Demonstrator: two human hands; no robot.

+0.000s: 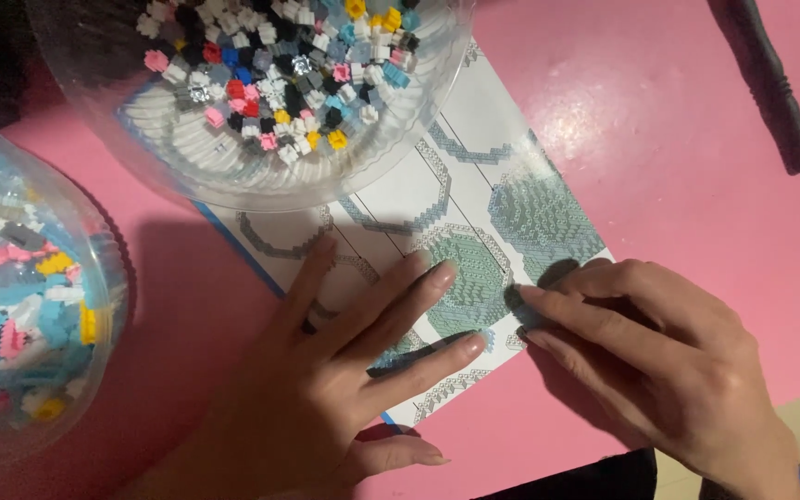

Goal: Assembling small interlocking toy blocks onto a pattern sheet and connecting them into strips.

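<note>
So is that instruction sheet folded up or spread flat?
Spread flat. The sheet lies open on the pink table, the left hand pressed on it, the right hand at its edge, and one bowl on its top.

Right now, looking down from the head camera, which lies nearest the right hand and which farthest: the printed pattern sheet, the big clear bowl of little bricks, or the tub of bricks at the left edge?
From the right hand:
1. Pattern sheet, under its fingertips.
2. Clear bowl, top centre, resting on the sheet.
3. Tub of bricks, far left edge.

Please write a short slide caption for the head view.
Both hands, left hand and right hand, press flat on an instruction sheet beside clear bowls of tiny bricks.
</note>
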